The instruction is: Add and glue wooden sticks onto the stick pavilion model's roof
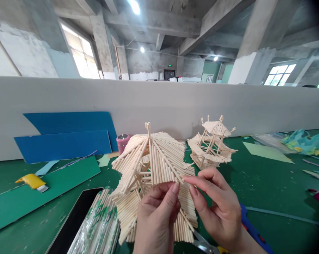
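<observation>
Stick pavilion (163, 160) likely at edge-fitting: left hand (157, 215) pinching roof edge (160, 181), right hand (219, 205) grip unclear; next move needs careful alignment.

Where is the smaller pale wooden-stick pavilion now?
In the head view, the smaller pavilion stands right of centre on the green table, before the white partition, behind and right of the larger pale wooden-stick pavilion, beyond the right hand.

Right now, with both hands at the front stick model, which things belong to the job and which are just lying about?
Seem to belong:
front stick model
left hand and right hand, at its roof edge
wrapped sticks
perhaps the scissors

Probably just lying about:
rear stick model
black phone
pink flask
blue boards
yellow cutter
</observation>
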`<control>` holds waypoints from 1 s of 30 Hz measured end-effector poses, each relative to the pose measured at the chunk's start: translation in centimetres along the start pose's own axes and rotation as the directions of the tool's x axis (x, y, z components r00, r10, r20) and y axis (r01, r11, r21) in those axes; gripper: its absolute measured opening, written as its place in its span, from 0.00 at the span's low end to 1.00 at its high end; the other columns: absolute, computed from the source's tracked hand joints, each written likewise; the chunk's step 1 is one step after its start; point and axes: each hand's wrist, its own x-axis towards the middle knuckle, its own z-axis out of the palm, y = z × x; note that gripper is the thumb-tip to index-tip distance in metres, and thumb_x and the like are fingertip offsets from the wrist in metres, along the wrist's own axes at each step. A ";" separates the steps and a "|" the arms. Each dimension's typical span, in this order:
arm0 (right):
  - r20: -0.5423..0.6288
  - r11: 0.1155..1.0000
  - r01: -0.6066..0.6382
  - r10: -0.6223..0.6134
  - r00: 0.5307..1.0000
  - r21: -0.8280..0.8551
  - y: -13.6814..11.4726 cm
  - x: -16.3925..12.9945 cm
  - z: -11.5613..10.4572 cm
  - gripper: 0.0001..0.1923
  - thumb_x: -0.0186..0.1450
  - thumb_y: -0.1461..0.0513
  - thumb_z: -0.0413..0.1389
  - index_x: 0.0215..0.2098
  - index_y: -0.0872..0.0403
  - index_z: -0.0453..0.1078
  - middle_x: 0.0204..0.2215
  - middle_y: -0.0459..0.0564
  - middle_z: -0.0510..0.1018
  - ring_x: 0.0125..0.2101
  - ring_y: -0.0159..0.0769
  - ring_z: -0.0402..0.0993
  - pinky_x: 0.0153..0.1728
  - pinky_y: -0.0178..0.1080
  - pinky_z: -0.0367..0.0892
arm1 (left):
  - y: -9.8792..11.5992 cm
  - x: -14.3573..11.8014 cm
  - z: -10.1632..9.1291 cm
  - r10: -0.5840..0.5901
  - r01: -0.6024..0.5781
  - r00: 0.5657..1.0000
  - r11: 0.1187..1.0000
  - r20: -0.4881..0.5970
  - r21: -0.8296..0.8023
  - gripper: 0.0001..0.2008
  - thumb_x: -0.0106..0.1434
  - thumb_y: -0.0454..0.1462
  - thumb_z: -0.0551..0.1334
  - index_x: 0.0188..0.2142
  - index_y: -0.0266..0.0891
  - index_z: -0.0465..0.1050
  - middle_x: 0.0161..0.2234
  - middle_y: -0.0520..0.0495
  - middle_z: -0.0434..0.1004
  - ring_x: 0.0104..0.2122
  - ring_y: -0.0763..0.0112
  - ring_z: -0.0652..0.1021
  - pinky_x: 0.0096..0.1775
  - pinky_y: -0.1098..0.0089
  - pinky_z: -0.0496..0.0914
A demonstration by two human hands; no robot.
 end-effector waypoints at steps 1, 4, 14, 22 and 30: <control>-0.002 1.000 0.001 -0.001 1.000 0.001 0.0 0.0 0.0 0.16 0.58 0.74 0.52 0.43 0.58 0.70 0.32 0.47 0.64 0.32 0.29 0.64 0.29 0.33 0.64 | 0.0 0.0 0.0 0.001 -0.001 1.000 1.000 -0.001 -0.001 0.07 0.43 0.32 0.71 0.22 0.33 0.76 0.16 0.53 0.73 0.17 0.83 0.69 0.23 0.82 0.66; -0.006 1.000 -0.001 0.001 1.000 -0.001 0.0 0.0 0.0 0.16 0.58 0.74 0.52 0.42 0.58 0.70 0.31 0.47 0.64 0.31 0.28 0.64 0.28 0.32 0.64 | 0.0 0.0 0.0 0.005 -0.005 1.000 1.000 -0.005 0.003 0.07 0.43 0.32 0.72 0.22 0.33 0.76 0.17 0.52 0.73 0.18 0.83 0.69 0.23 0.83 0.66; 0.003 1.000 -0.016 0.016 1.000 -0.001 -0.2 0.1 0.0 0.16 0.58 0.74 0.51 0.42 0.58 0.70 0.31 0.47 0.65 0.30 0.30 0.64 0.27 0.34 0.64 | 0.2 -0.2 0.3 0.017 -0.017 1.000 1.000 -0.014 0.003 0.06 0.42 0.32 0.71 0.21 0.33 0.77 0.16 0.54 0.72 0.17 0.83 0.68 0.23 0.83 0.66; 0.007 1.000 -0.011 0.011 1.000 0.001 -0.2 0.1 -0.1 0.15 0.57 0.74 0.51 0.41 0.59 0.70 0.31 0.47 0.65 0.30 0.29 0.64 0.27 0.33 0.64 | 0.0 0.0 -0.1 0.011 -0.010 1.000 1.000 -0.011 0.027 0.07 0.43 0.32 0.71 0.22 0.33 0.76 0.16 0.54 0.71 0.17 0.84 0.68 0.22 0.83 0.64; 0.001 1.000 0.002 -0.002 1.000 -0.001 -0.2 0.2 -0.1 0.15 0.58 0.73 0.51 0.42 0.58 0.70 0.30 0.47 0.65 0.29 0.29 0.64 0.26 0.33 0.65 | -0.4 0.1 -0.1 0.064 -0.060 0.997 0.994 -0.032 0.095 0.06 0.44 0.34 0.71 0.22 0.34 0.77 0.15 0.54 0.70 0.16 0.84 0.66 0.19 0.83 0.59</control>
